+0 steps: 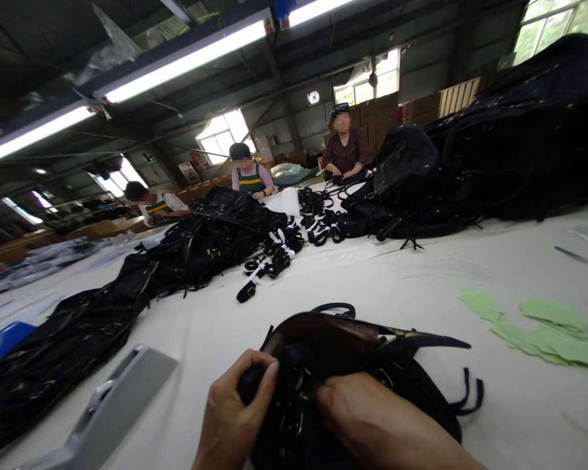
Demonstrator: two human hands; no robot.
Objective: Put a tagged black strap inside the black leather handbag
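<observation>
A black backpack [294, 427] with brass-coloured buckles and zips lies in front of me on the pale table, its flap [333, 333] folded back. My left hand [240, 405] grips a dark rounded part at the bag's left edge, thumb pressed against the fingers. My right hand [357, 414] is closed at the bag's opening. Its fingertips are hidden, so what they hold cannot be made out. A loop handle stands up behind the flap, and thin straps stick out at the right.
Black bags [215, 241] are piled along the left, with a taller heap [509, 143] at the back right. Bundled straps [269, 264] lie mid-table. Green sheets [543, 329] are at right, a grey metal piece [122, 405] at left. Several people sit or stand across the table.
</observation>
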